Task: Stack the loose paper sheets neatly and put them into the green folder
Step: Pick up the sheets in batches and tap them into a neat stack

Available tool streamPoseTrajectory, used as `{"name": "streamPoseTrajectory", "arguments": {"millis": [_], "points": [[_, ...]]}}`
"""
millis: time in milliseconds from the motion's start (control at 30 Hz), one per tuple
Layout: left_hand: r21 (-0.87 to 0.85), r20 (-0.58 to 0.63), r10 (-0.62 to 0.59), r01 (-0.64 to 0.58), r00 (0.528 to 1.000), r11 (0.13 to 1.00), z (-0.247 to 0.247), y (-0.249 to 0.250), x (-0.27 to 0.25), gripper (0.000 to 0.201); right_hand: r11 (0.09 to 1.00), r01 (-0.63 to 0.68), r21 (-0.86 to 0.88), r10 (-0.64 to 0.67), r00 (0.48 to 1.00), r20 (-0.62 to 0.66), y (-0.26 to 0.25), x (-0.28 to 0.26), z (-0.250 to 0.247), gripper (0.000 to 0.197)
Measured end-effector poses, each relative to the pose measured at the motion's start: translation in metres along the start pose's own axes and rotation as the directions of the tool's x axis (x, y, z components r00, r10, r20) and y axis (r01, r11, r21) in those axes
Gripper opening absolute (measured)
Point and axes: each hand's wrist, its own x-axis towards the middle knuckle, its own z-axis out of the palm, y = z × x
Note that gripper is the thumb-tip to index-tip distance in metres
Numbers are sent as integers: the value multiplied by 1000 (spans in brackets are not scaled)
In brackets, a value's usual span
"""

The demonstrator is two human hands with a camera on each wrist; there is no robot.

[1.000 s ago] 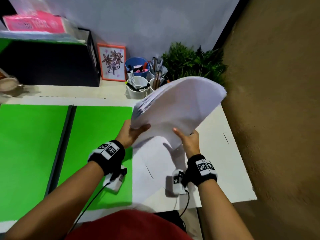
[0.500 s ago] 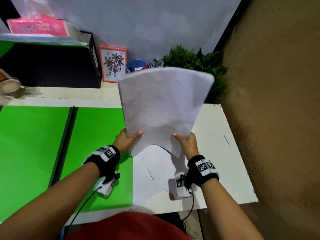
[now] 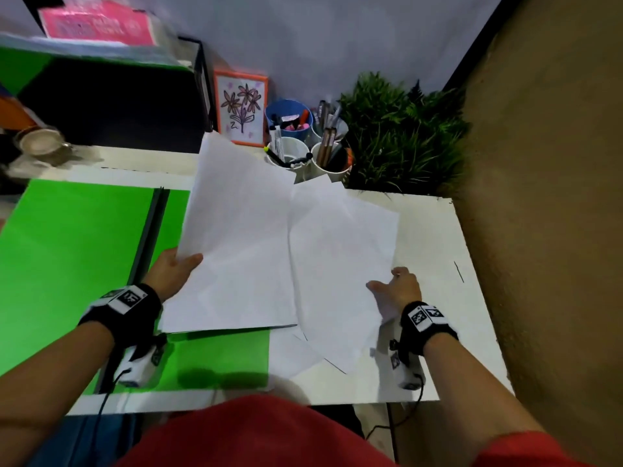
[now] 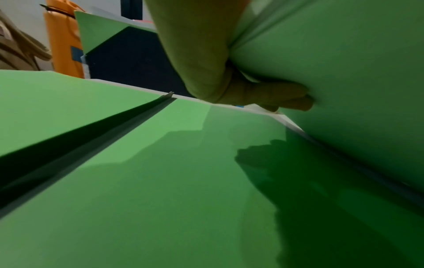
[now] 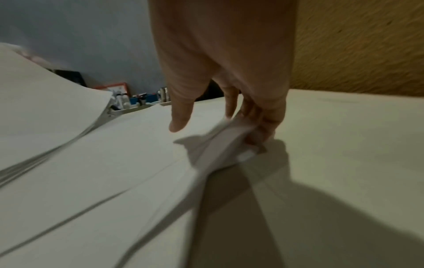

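Pinched between thumb and fingers, the paper stack (image 3: 236,237) is grasped at its left edge by the left hand (image 3: 173,269), slanting above the right half of the open green folder (image 3: 77,251). Half a second ago both hands held one upright stack; now the right hand (image 3: 397,288) has let go of it and its grip grasps the right edge of loose sheets (image 3: 340,264) lying on the white tabletop (image 3: 438,332) just right of the stack. No writing is readable; the wristbands (image 3: 129,298) carry black-and-white square markers.

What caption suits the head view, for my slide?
Left hand holds a paper stack over the green folder; right hand lifts loose sheets.
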Motion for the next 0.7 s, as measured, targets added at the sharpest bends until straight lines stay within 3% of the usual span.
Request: {"name": "streamPoseTrajectory", "arguments": {"millis": [100, 233, 333, 567, 700], "points": [[-29, -23, -40, 39, 999, 999, 1, -4, -1, 30, 999, -44, -18, 45, 998, 32, -12, -4, 19, 82], [-47, -25, -49, 47, 999, 998, 3, -8, -1, 31, 970, -157, -186, 142, 986, -87, -24, -5, 29, 81], [-58, -33, -65, 63, 997, 996, 3, -12, -3, 30, 972, -227, -64, 223, 973, -65, -26, -4, 32, 88], [-57, -21, -54, 53, 998, 997, 9, -11, -7, 31, 978, -206, 35, 203, 976, 76, -28, -6, 40, 54], [-55, -23, -25, 24, 999, 998, 11, -5, -12, 27, 962, -195, 189, 178, 979, 104, -31, -5, 47, 68]]}}
